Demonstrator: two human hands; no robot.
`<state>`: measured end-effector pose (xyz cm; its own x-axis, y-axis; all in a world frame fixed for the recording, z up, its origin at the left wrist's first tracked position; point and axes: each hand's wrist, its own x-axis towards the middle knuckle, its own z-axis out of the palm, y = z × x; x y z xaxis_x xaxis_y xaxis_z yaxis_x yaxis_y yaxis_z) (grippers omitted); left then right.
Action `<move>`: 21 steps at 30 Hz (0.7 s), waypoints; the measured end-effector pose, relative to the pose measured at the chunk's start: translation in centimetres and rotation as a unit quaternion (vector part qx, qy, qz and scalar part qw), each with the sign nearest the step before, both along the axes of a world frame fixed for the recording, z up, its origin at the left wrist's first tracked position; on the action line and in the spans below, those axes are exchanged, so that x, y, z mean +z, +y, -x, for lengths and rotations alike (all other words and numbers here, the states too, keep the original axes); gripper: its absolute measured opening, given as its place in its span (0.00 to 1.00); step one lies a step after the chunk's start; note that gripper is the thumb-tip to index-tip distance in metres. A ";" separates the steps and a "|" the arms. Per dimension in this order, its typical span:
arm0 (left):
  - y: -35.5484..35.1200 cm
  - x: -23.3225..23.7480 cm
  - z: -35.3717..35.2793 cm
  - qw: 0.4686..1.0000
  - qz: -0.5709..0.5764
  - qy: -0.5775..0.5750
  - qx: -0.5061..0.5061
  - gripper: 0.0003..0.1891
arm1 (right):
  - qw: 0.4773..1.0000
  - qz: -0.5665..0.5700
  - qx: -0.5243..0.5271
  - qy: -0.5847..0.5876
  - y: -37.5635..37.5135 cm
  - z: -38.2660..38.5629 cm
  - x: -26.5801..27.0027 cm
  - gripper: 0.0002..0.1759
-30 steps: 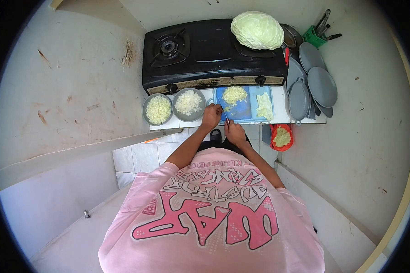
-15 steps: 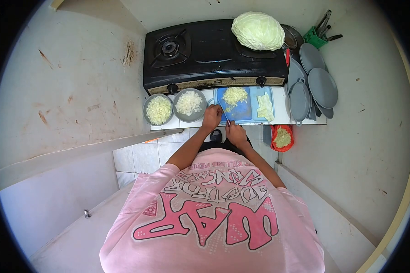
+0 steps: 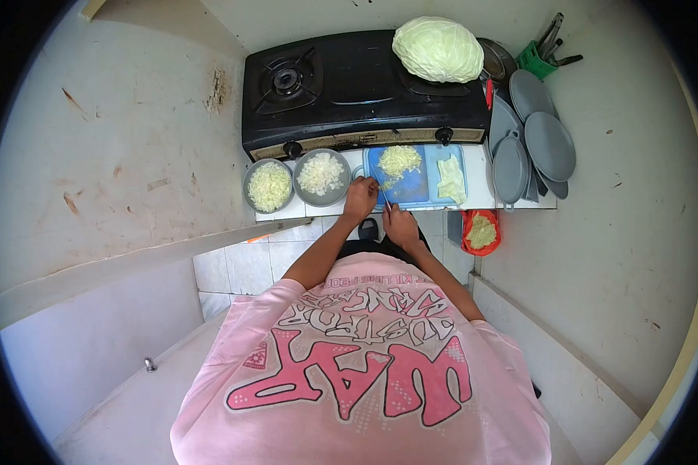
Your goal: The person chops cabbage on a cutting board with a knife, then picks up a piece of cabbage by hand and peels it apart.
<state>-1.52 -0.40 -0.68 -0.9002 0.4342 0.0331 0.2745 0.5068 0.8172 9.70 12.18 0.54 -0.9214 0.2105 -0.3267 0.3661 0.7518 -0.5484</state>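
My right hand (image 3: 400,224) is closed round the handle of a knife (image 3: 387,200), whose thin blade points up over the blue cutting board (image 3: 417,191). At the board's left edge, my left hand (image 3: 362,195) has its fingers curled together beside the blade; what they hold is too small to make out. Beyond the hands lies a heap of finely chopped cabbage (image 3: 400,160), with small scraps trailing toward my left fingers. Pale cabbage leaves (image 3: 450,180) rest on the right side of the board.
Left of the board stand a bowl of chopped white pieces (image 3: 321,173) and a bowl of chopped cabbage (image 3: 270,187). A whole cabbage (image 3: 439,49) sits on the black stove (image 3: 364,93). Grey pans (image 3: 549,139) lean at right; a red bag (image 3: 482,242) hangs below the counter edge.
The knife blade shows more clearly and stands at a slightly different angle beside my left fingers. Both hands stay in nearly the same place.
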 end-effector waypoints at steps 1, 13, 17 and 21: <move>0.0 0.1 0.0 1.000 0.003 0.002 -0.001 0.05 | 1.000 -0.001 0.003 -0.003 0.0 -0.1 0.1 0.22; 0.1 0.2 0.0 1.000 0.005 0.006 0.002 0.04 | 0.999 -0.044 0.014 0.006 -0.4 0.9 -0.5 0.21; -0.1 -0.3 0.0 1.000 -0.004 0.007 0.001 0.04 | 0.999 -0.032 0.014 0.001 0.0 -0.4 -0.2 0.22; -0.1 -0.1 0.0 1.000 0.013 0.018 -0.010 0.04 | 0.999 -0.037 0.002 -0.028 -0.1 -0.1 0.3 0.21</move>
